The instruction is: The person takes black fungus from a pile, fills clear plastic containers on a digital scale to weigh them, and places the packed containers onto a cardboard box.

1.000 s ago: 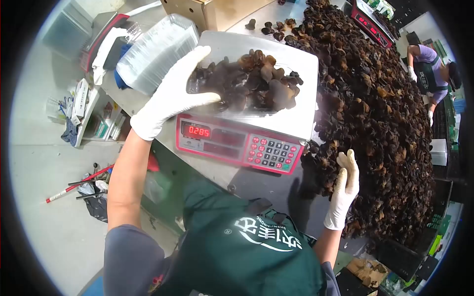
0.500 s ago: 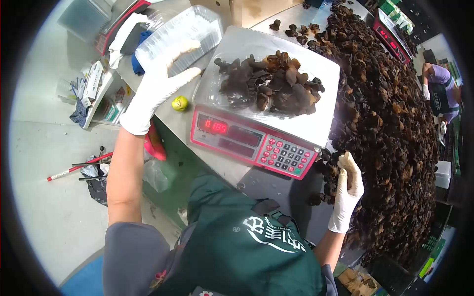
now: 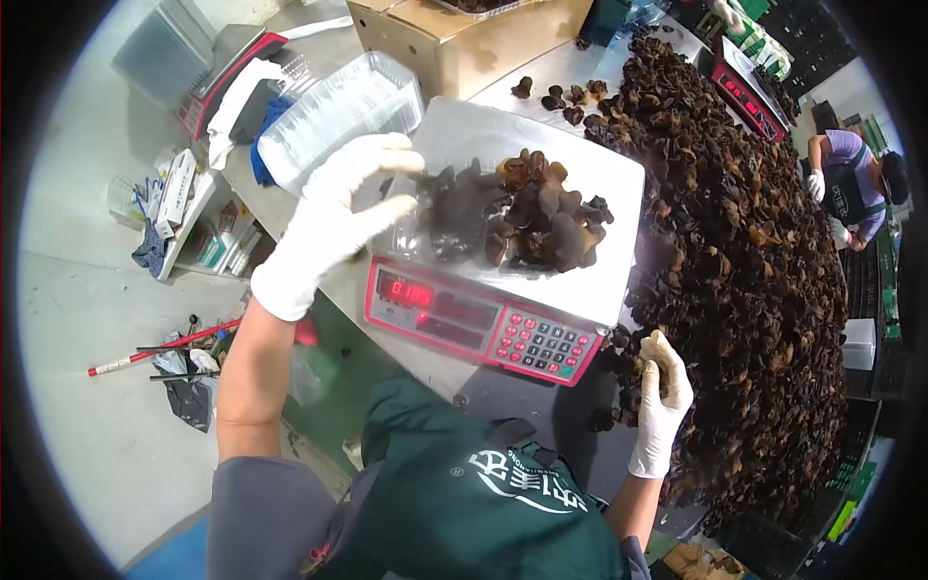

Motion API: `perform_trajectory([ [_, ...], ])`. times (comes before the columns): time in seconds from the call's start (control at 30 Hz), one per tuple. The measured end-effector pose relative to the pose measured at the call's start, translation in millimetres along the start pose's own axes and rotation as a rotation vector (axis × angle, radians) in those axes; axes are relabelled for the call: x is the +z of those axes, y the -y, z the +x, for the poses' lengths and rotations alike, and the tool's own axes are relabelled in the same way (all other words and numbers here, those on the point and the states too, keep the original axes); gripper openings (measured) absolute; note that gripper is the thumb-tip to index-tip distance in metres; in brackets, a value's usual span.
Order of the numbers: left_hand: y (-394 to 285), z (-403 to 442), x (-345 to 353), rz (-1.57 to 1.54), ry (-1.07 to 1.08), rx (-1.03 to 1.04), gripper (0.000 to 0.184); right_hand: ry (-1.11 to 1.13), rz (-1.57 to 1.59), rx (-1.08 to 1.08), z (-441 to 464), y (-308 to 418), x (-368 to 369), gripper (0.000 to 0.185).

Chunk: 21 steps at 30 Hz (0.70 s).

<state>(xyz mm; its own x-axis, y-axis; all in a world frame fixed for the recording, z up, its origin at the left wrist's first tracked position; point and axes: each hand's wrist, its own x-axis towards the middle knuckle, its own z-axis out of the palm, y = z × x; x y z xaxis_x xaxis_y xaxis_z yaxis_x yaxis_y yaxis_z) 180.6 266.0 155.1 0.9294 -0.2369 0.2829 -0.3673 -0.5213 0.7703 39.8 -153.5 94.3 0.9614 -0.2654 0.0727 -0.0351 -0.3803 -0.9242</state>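
Note:
My left hand (image 3: 343,217), in a white glove, reaches over the left edge of the scale (image 3: 454,314). Its thumb and fingers are apart, beside the left end of a clear plastic tray (image 3: 411,237); I cannot tell whether they touch it. Dark brown wood ear mushrooms (image 3: 546,213) lie in that tray on the metal plate, partly blurred by the plastic. Red digits glow on the display. My right hand (image 3: 664,411), also gloved, hovers at the near-left edge of a large mushroom pile (image 3: 754,319). Its fingers curl loosely, with nothing visible between them and the thumb.
A stack of clear trays (image 3: 338,116) stands left of the scale, and a cardboard box (image 3: 474,43) behind it. Another scale (image 3: 749,97) sits beyond the pile. At the far right is another person (image 3: 851,184) in an apron. A shelf (image 3: 208,213) stands at left.
My left hand has moved from above the stacked trays to the left end of the tray on the scale. My right hand stays beside the pile. The view has shifted, showing more of the cardboard box.

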Motion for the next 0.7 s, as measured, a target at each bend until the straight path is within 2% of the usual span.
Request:
perform_trajectory([
  [0.13, -20, 9, 20, 0.085, -0.034, 0.075, 0.031, 0.03, -0.073, -0.039, 4, -4, 1, 0.034],
  [0.23, -18, 16, 40, 0.432, -0.102, 0.198, 0.021, 0.038, -0.087, -0.075, 6, -6, 3, 0.033],
  [0.33, -24, 25, 35, 0.071, -0.184, -0.098, 0.012, 0.02, -0.094, -0.078, 5, -7, -1, 0.032],
  [0.43, -31, 34, 17, -0.304, -0.214, -0.18, 0.011, 0.004, -0.076, -0.042, 1, -10, -4, 0.032],
  [0.6, -44, 35, 35, 0.142, -0.295, 0.273, 0.018, 0.013, -0.014, -0.02, -2, -17, -2, 0.032],
  [0.63, -43, 36, 40, 0.426, -0.233, 0.503, 0.024, 0.013, -0.006, -0.024, -2, -18, -2, 0.032],
  [0.7, -31, 31, 55, 0.573, -0.006, 0.504, 0.024, 0.022, -0.064, -0.07, -2, -19, -3, 0.031],
])
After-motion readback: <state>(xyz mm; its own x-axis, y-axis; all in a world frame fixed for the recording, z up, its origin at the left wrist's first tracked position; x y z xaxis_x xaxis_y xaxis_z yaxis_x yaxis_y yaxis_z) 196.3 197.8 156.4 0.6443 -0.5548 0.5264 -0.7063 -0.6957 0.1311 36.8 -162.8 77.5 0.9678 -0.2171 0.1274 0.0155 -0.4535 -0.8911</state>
